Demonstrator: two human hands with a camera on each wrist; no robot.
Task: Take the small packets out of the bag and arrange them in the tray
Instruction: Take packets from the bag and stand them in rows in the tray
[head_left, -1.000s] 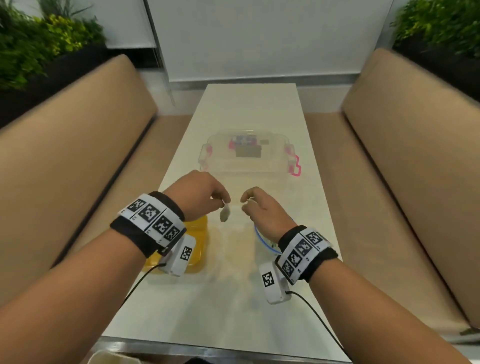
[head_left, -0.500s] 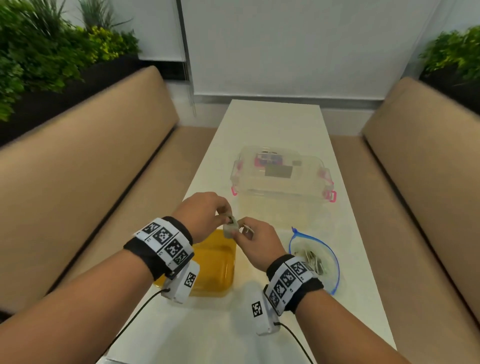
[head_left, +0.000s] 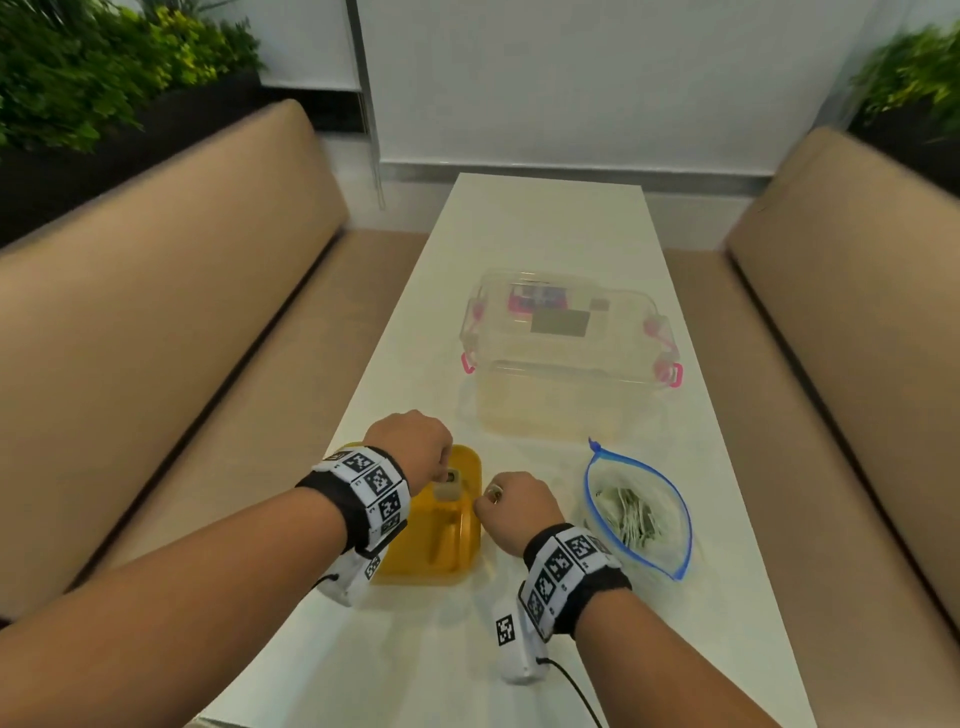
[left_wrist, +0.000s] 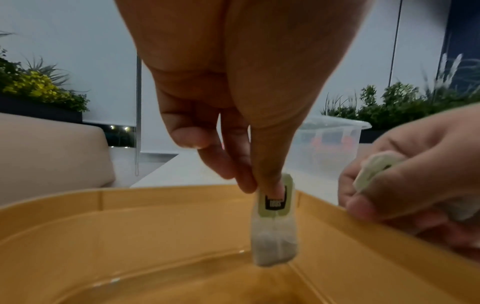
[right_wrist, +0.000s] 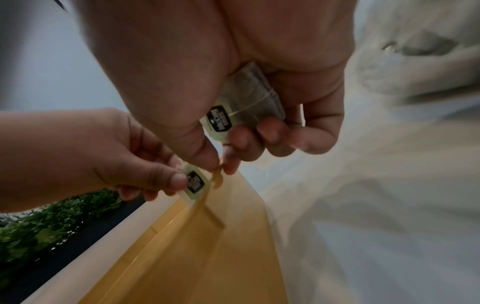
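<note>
My left hand (head_left: 415, 447) pinches one packet (left_wrist: 275, 222) by its tag, hanging it just above the yellow tray (head_left: 441, 551) so it drops in flat. Beside it, my right hand (head_left: 514, 506) curls round a spare packet (right_wrist: 246, 105). The bag (head_left: 639, 512) lies open past that wrist, on a white table (head_left: 545, 228) between tan benches.

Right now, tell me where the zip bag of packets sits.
In the head view, the clear blue-rimmed zip bag lies open on the white table, right of the right hand and nearer than the clear plastic box.
</note>
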